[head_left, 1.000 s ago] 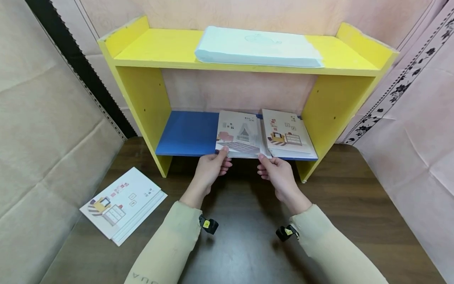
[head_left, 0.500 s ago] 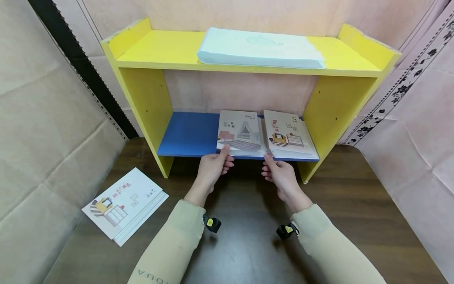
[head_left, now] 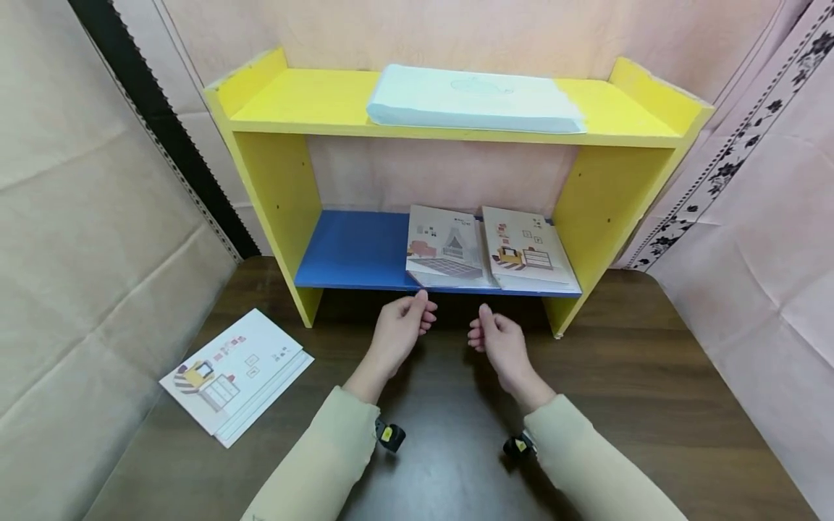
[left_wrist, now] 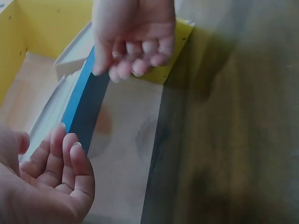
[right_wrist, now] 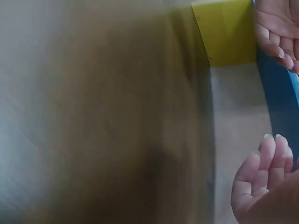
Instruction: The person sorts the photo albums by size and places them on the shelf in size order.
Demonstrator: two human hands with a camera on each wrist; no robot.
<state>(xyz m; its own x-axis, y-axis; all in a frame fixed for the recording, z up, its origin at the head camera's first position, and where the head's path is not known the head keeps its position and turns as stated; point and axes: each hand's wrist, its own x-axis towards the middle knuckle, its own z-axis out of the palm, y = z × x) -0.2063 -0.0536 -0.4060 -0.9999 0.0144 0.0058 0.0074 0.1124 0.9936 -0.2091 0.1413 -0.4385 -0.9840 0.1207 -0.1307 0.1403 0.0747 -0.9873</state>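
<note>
Booklets (head_left: pixel 234 373) lie on the surface (head_left: pixel 449 481) near an open stretch of blue shelf (head_left: pixel 355 250); at its front edge, the left hand (head_left: pixel 404 325) hangs loosely curled, holding nothing, before a shelved stack (head_left: pixel 444 250); across a gap, the right hand (head_left: pixel 500 340) likewise.

Upper shelf (head_left: pixel 313 94): pack (head_left: pixel 476 101) on top
Lower shelf (head_left: pixel 355 250): left book stack (head_left: pixel 446 250) beside right book stack (head_left: pixel 531 246) (both toward the right end)
Tabletop (head_left: pixel 625 405): booklets (head_left: pixel 234 376), left of the left hand (head_left: pixel 400 325)
</note>
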